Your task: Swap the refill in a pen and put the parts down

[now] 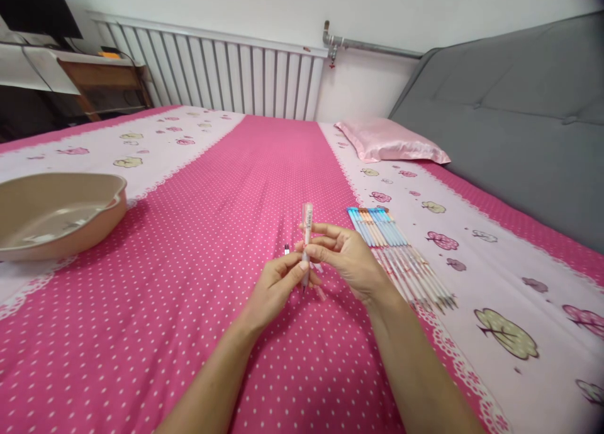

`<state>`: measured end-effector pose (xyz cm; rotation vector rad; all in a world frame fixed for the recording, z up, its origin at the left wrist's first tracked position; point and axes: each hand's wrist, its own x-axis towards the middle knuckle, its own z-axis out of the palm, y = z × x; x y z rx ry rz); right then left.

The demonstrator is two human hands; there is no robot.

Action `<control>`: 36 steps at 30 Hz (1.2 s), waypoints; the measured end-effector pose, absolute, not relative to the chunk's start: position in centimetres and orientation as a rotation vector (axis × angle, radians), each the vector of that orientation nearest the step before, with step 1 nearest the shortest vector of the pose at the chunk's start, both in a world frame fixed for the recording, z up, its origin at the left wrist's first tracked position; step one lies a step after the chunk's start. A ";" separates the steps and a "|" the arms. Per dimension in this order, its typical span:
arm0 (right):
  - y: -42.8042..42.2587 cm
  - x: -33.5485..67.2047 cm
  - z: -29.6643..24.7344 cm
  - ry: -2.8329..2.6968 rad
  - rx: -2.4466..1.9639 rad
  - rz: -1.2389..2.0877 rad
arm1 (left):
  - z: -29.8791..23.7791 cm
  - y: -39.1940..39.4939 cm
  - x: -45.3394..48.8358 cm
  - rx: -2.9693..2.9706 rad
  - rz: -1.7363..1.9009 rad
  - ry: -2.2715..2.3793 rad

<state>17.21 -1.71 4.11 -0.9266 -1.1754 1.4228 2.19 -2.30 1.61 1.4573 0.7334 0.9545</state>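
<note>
Both hands meet over the middle of the bed, closed on one upright pen (307, 219) with a clear pinkish barrel and a printed label. My left hand (277, 284) pinches its lower part near the dark tip. Higher up, the fingers of my right hand (352, 258) grip the barrel. Behind the hands, partly hidden, lie a small black-and-white piece (286, 250) and a clear pink piece (321, 292). To the right of my right hand are rows of pens: a blue and orange row (377, 225) and, nearer, a clear pinkish row (410, 273).
A beige basin (101, 217) with small pieces inside stands at the left on the pink dotted bedspread (189, 308). A pink pillow (391, 141) lies by the grey headboard (509, 107). Along the wall runs a white radiator (236, 69); a desk with a monitor (40, 9) is at the far left.
</note>
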 end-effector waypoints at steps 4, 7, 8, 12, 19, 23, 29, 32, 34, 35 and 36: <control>-1.6 17.2 4.0 -1.168 -0.973 1.381 | 1.5 -2.3 2.3 1.435 0.989 0.769; -1.6 17.1 3.9 -1.198 -1.003 1.346 | 1.3 -2.2 2.3 1.442 1.010 0.780; -1.6 17.0 3.9 -1.209 -1.009 1.337 | 1.3 -2.1 2.3 1.446 1.016 0.787; -1.6 16.9 3.9 -1.235 -1.038 1.297 | 1.2 -2.1 2.4 1.453 1.045 0.843; -1.7 16.5 4.2 -1.252 -1.104 1.233 | 0.7 -2.1 2.4 1.523 1.080 1.005; -1.7 16.3 4.1 -1.270 -1.128 1.199 | 0.4 -2.1 2.5 1.565 1.134 1.098; -1.6 16.2 3.6 -1.294 -1.126 1.178 | 0.3 -2.3 2.6 1.586 1.168 1.231; -1.6 16.1 3.6 -1.295 -1.128 1.166 | 0.5 -2.4 2.7 1.581 1.185 1.264; -1.6 16.0 3.7 -1.286 -1.132 1.171 | 0.6 -2.4 2.8 1.570 1.200 1.282; -1.6 15.9 3.7 -1.282 -1.132 1.175 | 0.6 -2.4 2.8 1.561 1.207 1.296; -1.6 15.9 3.7 -1.281 -1.133 1.178 | 0.7 -2.4 2.8 1.550 1.214 1.312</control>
